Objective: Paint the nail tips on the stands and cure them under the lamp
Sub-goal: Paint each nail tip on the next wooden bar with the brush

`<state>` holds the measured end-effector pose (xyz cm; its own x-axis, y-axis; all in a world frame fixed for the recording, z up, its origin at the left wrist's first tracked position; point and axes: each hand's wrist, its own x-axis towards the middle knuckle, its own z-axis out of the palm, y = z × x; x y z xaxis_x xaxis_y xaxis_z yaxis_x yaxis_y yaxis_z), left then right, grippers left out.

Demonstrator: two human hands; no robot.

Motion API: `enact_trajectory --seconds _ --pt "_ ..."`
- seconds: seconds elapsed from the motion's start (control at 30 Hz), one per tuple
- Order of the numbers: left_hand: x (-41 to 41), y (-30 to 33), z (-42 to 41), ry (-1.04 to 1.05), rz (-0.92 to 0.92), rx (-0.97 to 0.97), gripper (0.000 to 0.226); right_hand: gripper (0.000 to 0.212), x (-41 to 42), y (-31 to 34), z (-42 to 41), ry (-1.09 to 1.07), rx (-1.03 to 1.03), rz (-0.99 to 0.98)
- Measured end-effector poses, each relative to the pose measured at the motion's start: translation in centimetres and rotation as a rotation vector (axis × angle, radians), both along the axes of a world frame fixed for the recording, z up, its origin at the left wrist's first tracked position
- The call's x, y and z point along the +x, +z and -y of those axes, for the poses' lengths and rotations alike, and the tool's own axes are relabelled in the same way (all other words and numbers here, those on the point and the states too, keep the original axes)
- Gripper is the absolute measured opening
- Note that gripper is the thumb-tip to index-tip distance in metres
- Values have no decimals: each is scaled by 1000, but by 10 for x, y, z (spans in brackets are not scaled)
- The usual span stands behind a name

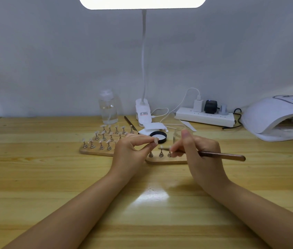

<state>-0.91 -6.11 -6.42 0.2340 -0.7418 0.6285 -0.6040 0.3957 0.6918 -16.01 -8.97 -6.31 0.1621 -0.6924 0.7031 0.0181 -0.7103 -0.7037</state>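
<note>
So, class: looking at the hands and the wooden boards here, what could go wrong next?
1. The left hand pinches one nail tip by its fingertips; it might slip or get smudged.
2. The brush in the right hand reaches over the stands on the near board and could knock a tip.
3. The open glass jar stands just behind the right hand and might tip.

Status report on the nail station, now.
Left hand pinches a nail tip off its stand. Right hand grips the brush over the near stand board. Curing lamp sits right, nothing blocking.
</note>
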Motion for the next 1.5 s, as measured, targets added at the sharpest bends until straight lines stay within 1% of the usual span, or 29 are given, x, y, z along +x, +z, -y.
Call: enact_trajectory --seconds 0.07,0.1,0.17,0.23,0.33,0.43,0.57,0.63,0.77,0.83,0.93,1.0,1.07,1.17,1.27,1.37,1.5 --pt "0 -1 1 -1 1 -2 19 38 0 2 0 -31 -58 -36" --pt "1 -1 1 -3 -1 -4 19 39 0 2 0 -28 -50 -49" --pt "1 -1 0 -5 -5 -13 21 45 0 1 -2 34 52 -21" --pt "1 -1 0 -7 -8 -16 22 48 0 1 -4 47 107 15" --pt "1 0 0 -16 -19 -18 25 41 0 2 -2 -5 78 36" --pt "0 0 -1 -17 -23 -27 18 39 -1 2 -1 -23 63 32" --pt "-1 0 -1 -67 -59 -22 11 39 -1 1 0 -43 -19 -12" --pt "-1 0 -1 -55 -23 -30 13 40 0 1 -1 -31 -56 -58" --pt "0 -1 0 -48 -18 -19 10 43 1 0 -3 28 -22 -40" --pt "1 -2 0 -36 -4 -17 13 44 0 0 -2 2 -40 -18" --pt "1 -2 1 -23 4 -18 15 40 -1 2 -1 -38 -59 -72" --pt "0 -2 1 -22 -13 -25 16 38 0 0 -1 -16 -24 -92" --pt "-1 -1 0 -24 -30 -20 15 40 1 0 -2 6 2 -63" --pt "0 -1 0 -15 -21 -13 17 35 1 2 -2 -27 -52 -69" --pt "1 -1 0 -17 -28 0 19 37 1 1 -3 28 19 -100" --pt "0 0 -2 -18 -44 8 21 40 1 1 -5 54 44 -56" --pt "-2 2 -4 -41 -41 17 17 44 -2 6 -3 7 113 92"
